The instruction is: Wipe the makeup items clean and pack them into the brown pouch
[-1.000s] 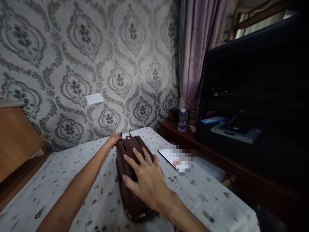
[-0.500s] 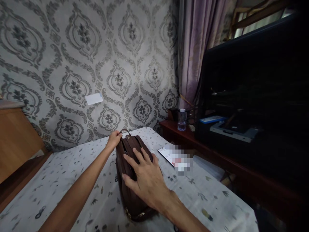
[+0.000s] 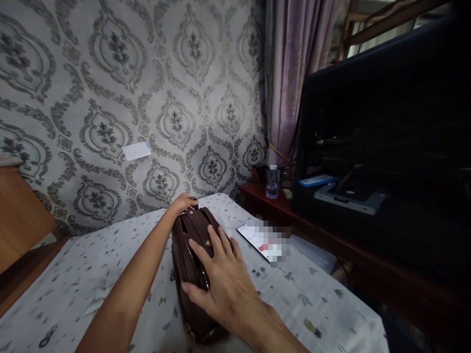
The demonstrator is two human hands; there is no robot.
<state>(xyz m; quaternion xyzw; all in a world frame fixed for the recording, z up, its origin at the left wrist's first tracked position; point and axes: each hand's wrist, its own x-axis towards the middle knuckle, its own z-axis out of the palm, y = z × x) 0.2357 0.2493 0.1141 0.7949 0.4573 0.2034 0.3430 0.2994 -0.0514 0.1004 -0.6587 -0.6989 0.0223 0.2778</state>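
A dark brown leather handbag [image 3: 192,306] with metal zips lies on the white patterned bedsheet, its long side pointing away from me. At its far end, my left hand [image 3: 183,202] grips the bag near the carrying strap; its fingertips are partly hidden. My right hand [image 3: 230,277] rests spread on the upper face of the bag, fingers apart, covering part of a zip line and a small metal stud. To the right of the bag lies a phone [image 3: 253,238] with its screen lit and partly pixelated.
The bedsheet [image 3: 125,245] reaches to a patterned wall [image 3: 136,93]. On the right stands a dark red table [image 3: 253,191] with a clear bottle [image 3: 273,184] and a large black screen [image 3: 379,108]. A wooden cabinet [image 3: 22,215] is at left.
My left hand has shifted over the strap at the bag's far end, and the strap no longer stands up. Below my right hand, more of the zip shows. The view has turned slightly right.
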